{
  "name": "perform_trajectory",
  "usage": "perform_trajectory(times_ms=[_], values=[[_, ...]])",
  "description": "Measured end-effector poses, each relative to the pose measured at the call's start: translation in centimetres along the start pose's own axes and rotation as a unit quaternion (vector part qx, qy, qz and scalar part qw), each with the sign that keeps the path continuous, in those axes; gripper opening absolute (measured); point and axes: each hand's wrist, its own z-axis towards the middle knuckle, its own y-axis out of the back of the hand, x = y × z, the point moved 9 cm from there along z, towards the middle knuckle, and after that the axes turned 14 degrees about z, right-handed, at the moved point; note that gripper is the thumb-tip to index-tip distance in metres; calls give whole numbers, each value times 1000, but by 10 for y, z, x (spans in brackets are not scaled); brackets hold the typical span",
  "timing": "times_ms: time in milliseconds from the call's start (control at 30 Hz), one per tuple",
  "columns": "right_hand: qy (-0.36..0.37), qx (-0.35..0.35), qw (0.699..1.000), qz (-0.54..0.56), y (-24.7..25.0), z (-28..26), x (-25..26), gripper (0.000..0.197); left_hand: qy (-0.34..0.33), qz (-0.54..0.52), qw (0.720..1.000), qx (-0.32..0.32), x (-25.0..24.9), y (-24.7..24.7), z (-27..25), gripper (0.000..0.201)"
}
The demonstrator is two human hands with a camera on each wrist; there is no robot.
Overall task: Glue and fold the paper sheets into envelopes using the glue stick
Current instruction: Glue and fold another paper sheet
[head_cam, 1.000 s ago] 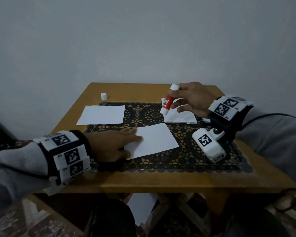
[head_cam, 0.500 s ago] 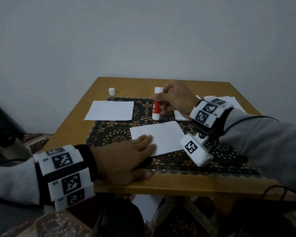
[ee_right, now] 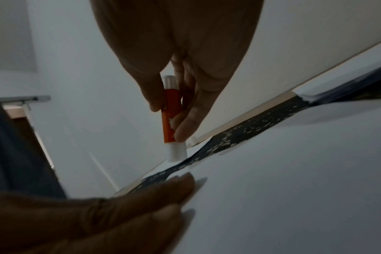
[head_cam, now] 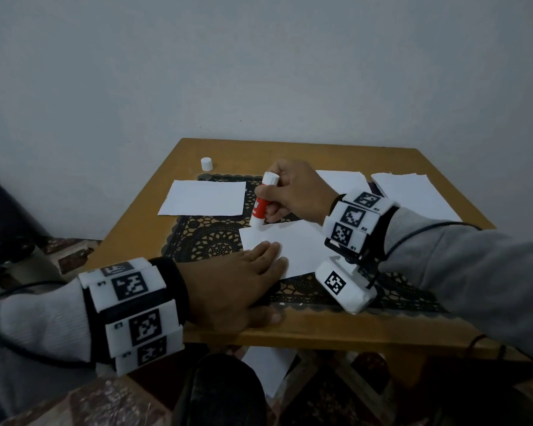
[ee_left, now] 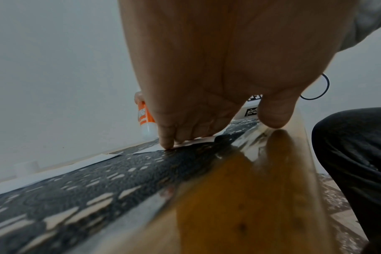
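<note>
red glue stick (head_cam: pixel 261 204) on white sheet (head_cam: pixel 302 250) far edge, left hand (head_cam: pixel 234 287) flat

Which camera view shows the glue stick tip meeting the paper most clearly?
The right wrist view: the glue stick tip stands at the sheet's edge. The head view shows the stick smaller; in the left wrist view fingers hide its tip.

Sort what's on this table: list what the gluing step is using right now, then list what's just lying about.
In use:
- glue stick, held by the right hand, tip at the sheet's far corner
- near sheet, pressed flat by the left hand

Lying about:
- cap
- left sheet
- far sheets
- lace mat
</note>
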Motion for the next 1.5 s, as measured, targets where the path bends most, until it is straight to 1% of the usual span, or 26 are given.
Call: perform_trajectory(times_ms=[133,267,333,433,533,633,733,900,1067,1133,1267,1300,1333,1433,1500], values=[[-6,31,998,-47,-19,1,-7,22,-1,1,1000,1,1,1,0,80],[-2,46,993,-108,-28,2,-8,25,-2,-10,1000,7,2,2,0,79],[14,64,982,-176,-32,1,-4,29,2,-20,1000,14,2,2,0,79],[66,91,953,-281,-40,-2,6,30,8,-18,1000,17,2,5,0,77],[86,94,937,-325,-43,-1,10,30,7,-8,1000,15,2,8,1,76],[88,92,931,-342,-43,-1,11,30,6,-2,1000,10,3,10,2,76],[92,86,928,-351,-35,-2,12,25,4,5,1000,2,3,10,3,75],[63,69,934,-345,-12,-4,5,26,9,-3,1000,5,3,11,3,75],[41,39,931,-359,22,-10,2,22,15,1,1000,-5,3,17,3,72],[32,24,932,-361,37,-12,-1,21,22,5,999,-26,6,24,6,66],[16,-2,931,-366,61,-17,-5,20,36,20,994,-100,12,44,16,43],[14,-8,929,-370,65,-18,-6,20,38,27,992,-113,14,48,20,40],[13,-11,928,-372,68,-18,-6,20,39,31,992,-118,16,51,24,40],[10,-13,922,-386,71,-16,-6,22,40,30,993,-104,22,55,35,48],[19,-28,919,-393,73,-14,-2,24,40,21,994,-96,25,56,40,52]])
